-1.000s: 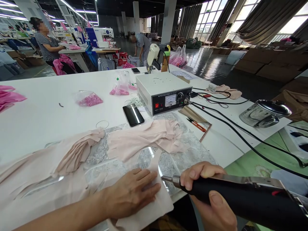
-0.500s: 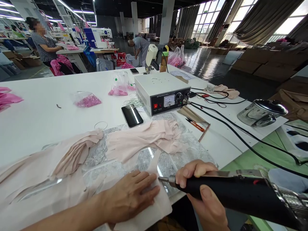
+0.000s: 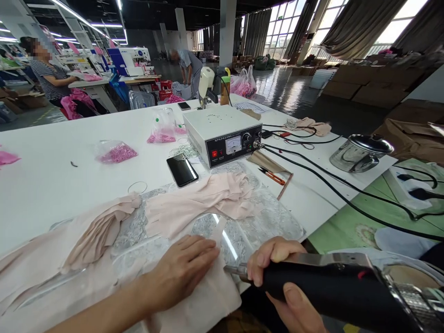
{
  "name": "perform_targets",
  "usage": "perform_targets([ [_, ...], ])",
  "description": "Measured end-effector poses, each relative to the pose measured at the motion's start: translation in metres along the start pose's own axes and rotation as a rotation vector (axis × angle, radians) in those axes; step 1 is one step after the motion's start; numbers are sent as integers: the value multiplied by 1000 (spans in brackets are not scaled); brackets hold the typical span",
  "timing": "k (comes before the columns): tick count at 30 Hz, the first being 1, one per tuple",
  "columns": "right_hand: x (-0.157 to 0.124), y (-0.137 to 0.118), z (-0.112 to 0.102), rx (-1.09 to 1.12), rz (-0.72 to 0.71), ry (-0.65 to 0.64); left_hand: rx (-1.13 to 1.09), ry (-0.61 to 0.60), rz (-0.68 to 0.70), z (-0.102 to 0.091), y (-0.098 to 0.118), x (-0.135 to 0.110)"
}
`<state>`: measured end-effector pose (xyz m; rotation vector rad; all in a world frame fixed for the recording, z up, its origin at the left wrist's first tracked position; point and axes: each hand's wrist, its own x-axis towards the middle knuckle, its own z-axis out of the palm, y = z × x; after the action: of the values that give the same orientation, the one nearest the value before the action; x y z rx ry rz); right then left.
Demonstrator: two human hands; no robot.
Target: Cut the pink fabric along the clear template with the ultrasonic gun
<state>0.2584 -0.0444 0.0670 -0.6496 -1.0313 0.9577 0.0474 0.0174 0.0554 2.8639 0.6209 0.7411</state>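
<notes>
My left hand [image 3: 189, 266] lies flat, fingers stretched out, on a pale pink fabric piece [image 3: 211, 298] near the table's front edge. My right hand [image 3: 277, 266] is wrapped round a thick black handheld ultrasonic cutter [image 3: 322, 286] with a metal tip [image 3: 236, 270]. The tip points left and meets the fabric's right edge, just beside my left fingertips. Whether it presses into the cloth, I cannot tell. Beyond my hands, a bunched stack of pale pink pieces [image 3: 197, 199] rests on a clear-covered, marble-patterned sheet [image 3: 274, 226]. Another layered stack [image 3: 93, 231] lies to the left.
A control box [image 3: 222, 134] with a dial stands behind the fabric, its black cables [image 3: 326, 185] running right. Around it are a phone [image 3: 182, 169], orange-handled thread snips [image 3: 272, 175], a lidded steel mug [image 3: 357, 155] and bags of pink bits [image 3: 118, 152]. Two people are farther off.
The whole view has shifted slightly. My left hand still lies on the fabric, and the cutter's tip stays at the fabric's right edge, a little lower beside my fingers.
</notes>
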Motion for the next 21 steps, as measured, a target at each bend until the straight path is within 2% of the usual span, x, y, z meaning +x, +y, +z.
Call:
perform_targets([
  [2, -1, 0, -1, 7, 14, 6, 6, -23, -3, 4, -5, 5],
  [7, -6, 1, -11, -10, 85, 19, -7, -202, -31, 10, -17, 10],
  [9, -8, 1, -14, -16, 111, 37, -9, -234, -64, 11, -20, 8],
  [13, -9, 2, -14, 15, 90, 55, -48, -212, -111, 12, -21, 6],
  [21, -7, -2, -9, 29, 49, -75, -74, -197, -184, 13, -14, 11],
])
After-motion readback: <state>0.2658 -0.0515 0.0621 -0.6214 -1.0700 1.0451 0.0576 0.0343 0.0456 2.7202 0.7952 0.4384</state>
